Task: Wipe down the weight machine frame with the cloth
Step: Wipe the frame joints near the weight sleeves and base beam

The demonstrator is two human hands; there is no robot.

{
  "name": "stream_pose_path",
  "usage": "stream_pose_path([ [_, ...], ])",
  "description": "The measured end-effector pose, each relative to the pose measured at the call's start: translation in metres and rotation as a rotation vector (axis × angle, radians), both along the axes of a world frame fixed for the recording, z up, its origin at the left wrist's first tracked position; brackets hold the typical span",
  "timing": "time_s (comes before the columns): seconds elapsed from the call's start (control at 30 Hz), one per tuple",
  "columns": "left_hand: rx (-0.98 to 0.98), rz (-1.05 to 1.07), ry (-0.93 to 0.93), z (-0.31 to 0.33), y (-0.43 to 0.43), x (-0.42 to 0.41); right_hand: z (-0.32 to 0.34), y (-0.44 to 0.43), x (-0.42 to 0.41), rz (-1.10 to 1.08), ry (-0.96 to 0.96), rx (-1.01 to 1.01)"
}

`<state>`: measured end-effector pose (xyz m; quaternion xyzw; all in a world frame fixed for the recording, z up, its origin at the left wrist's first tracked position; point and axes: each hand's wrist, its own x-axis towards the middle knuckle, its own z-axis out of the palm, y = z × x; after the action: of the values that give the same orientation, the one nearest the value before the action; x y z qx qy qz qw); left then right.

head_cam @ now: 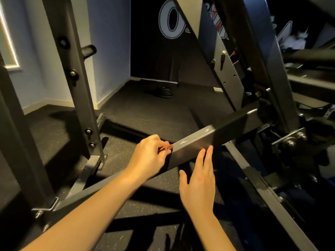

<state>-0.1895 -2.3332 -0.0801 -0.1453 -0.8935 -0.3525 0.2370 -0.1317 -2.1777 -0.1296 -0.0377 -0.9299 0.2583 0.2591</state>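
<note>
left grip [150,154] curled on dark grey frame bar [208,140] (scuffed, glossy); right grip [198,180] flat, fingers straight, near it.

Findings on my own limbs. My left hand [150,154] and my right hand [198,183] are both bare. Both forearms are uncovered from the wrist down to the lower edge of the picture. The fingers are slender. The nails appear short and plain, though blur and dim light leave this unconfirmed.
</note>
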Motion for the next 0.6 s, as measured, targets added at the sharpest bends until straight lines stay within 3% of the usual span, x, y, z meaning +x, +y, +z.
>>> stream_pose_path([
  [0.2, 0.143, -0.132, 0.143, 0.007, 0.03, -0.004, 0.002, 0.012, 0.0, 0.051, -0.033, -0.001],
  [0.4, 0.077, 0.037, -0.027, -0.01, -0.014, -0.006, 0.009, 0.02, 0.005, 0.116, -0.091, -0.006],
  [0.6, 0.187, -0.15, 0.08, 0.037, 0.055, -0.006, 0.023, 0.031, 0.012, 0.2, -0.156, -0.046],
])
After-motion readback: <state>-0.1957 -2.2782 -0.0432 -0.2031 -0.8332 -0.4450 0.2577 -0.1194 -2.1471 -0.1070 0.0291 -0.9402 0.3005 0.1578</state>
